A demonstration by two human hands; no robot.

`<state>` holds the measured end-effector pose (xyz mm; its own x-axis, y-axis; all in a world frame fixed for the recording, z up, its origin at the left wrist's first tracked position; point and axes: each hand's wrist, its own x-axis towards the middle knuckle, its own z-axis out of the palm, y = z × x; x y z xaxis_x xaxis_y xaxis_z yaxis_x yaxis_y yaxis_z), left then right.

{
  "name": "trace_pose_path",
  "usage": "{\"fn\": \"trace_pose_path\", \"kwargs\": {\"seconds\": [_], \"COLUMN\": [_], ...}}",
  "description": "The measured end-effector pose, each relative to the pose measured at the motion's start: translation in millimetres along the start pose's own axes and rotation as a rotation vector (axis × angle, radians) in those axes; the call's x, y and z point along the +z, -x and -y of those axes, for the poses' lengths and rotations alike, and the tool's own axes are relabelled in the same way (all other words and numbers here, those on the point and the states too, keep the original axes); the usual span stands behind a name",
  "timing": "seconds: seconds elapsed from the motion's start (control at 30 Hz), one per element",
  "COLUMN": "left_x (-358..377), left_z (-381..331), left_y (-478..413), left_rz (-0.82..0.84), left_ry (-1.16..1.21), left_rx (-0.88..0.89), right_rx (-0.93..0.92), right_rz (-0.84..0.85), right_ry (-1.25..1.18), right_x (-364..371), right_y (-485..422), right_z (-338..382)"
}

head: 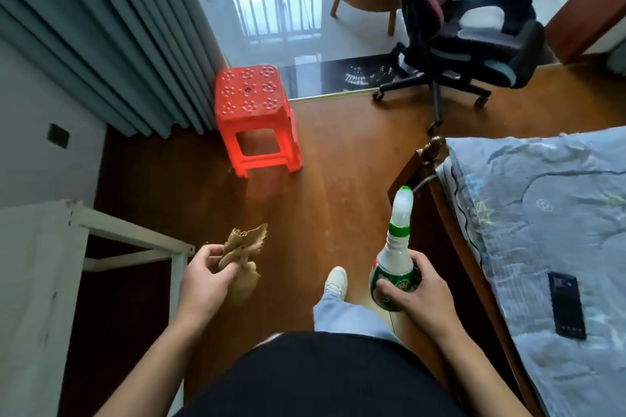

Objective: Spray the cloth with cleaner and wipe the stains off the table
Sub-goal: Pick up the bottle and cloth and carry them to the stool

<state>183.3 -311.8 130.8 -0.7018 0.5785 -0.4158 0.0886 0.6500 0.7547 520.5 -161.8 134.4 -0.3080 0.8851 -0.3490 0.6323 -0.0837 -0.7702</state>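
Person standing, camera looking down at the wooden floor (338, 162).

Left hand (203, 276): fingers curled, clamped on the brown cloth (245, 244). The cloth is bunched. One frayed end sticks up past the fingertips, and a rounded wad hangs below the hand on the thumb side. It is held in the air above the floor.

Right hand (420, 291): wrapped round the lower body of the spray bottle (396, 247), thumb across the green label. The white neck, green collar and pale capped top stand clear above the hand, pointing away from the person.

Cloth and bottle are apart, not touching. A pale shoe (336, 281) and trouser leg show on the floor between the two hands.

Surroundings:
- White frame (135, 237) just left of the left hand.
- Red stool (252, 91) ahead, beside the grey curtain (118, 44).
- Black office chair (467, 30) at upper right.
- Bed (542, 213) at right, just beside the right hand, with a dark flat device (567, 305) lying on the cover.
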Motion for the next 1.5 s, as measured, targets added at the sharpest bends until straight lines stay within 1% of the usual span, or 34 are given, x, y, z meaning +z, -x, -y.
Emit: {"fn": "trace_pose_path", "kwargs": {"seconds": [0.23,0.37,0.47,0.57,0.63,0.83,0.9,1.0,1.17,1.27,1.37,1.5], "left_x": [-2,4,15,32,45,87,104,129,167,182,188,183], "left_z": [-43,-75,-104,-139,-167,-266,-296,-333,-373,-387,-392,-388], "left_y": [-66,-121,-177,-239,-279,-371,-395,-425,-469,-488,-496,-499], "left_rz": [-0.121,-0.143,-0.138,-0.098,-0.034,0.145,0.178,0.190,0.092,-0.015,-0.131,-0.281], "left_ry": [0.045,0.058,0.073,0.040,0.025,-0.109,-0.127,-0.100,-0.066,-0.015,0.058,0.096], "left_rx": [-0.105,-0.127,-0.107,-0.079,-0.049,0.149,0.203,0.222,0.161,0.075,-0.001,-0.120], "right_rx": [-0.143,-0.170,-0.138,-0.080,-0.038,0.078,0.088,0.098,0.057,0.004,-0.096,-0.236], "right_rz": [0.137,0.149,0.127,0.070,0.015,-0.133,-0.159,-0.169,-0.093,0.037,0.182,0.348], "right_ry": [-0.021,-0.034,-0.043,-0.046,-0.045,-0.143,-0.152,-0.160,-0.115,-0.080,-0.022,0.080], "right_x": [-12,-13,-15,-22,-29,-59,-72,-92,-132,-153,-166,-164], "right_y": [-132,-197,-241,-281,-303,-356,-378,-418,-516,-584,-646,-719], "right_z": [74,101,111,118,123,131,133,132,144,162,194,241]}}
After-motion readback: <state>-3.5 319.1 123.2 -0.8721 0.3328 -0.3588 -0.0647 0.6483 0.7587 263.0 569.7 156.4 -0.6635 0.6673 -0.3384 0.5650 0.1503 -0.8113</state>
